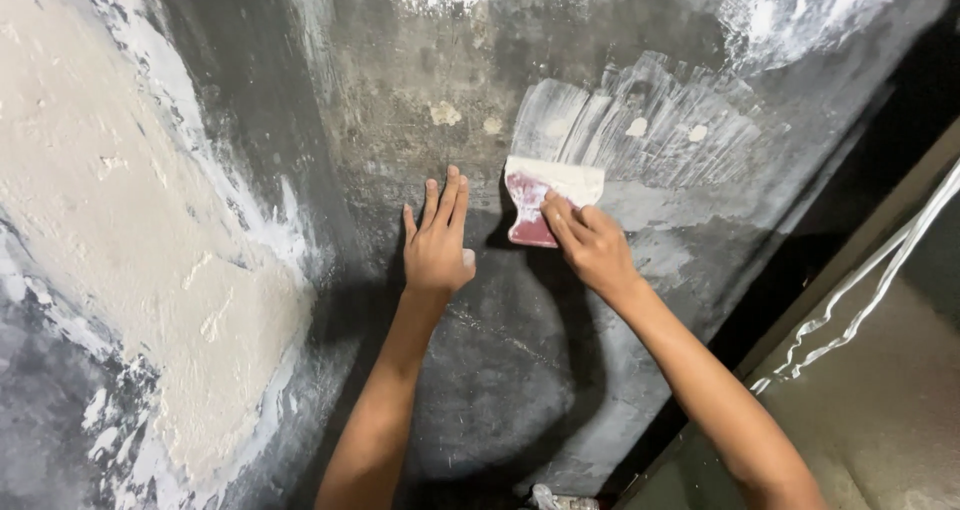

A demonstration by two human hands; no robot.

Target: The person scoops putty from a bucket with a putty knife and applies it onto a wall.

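The right hand gripped a red-handled putty scraper, its wide blade loaded with white filler (thickest along the top edge) and pressed flat against the dark wall. Just above the blade, pale fan-shaped streaks of filler spread over the grey surface. The left hand lay open beside it, fingers straight and palm against the wall, holding nothing. Far left, a rough cream patch of plaster covered the wall; white cables hung at right.

bare dark wall below, rough plaster patch left
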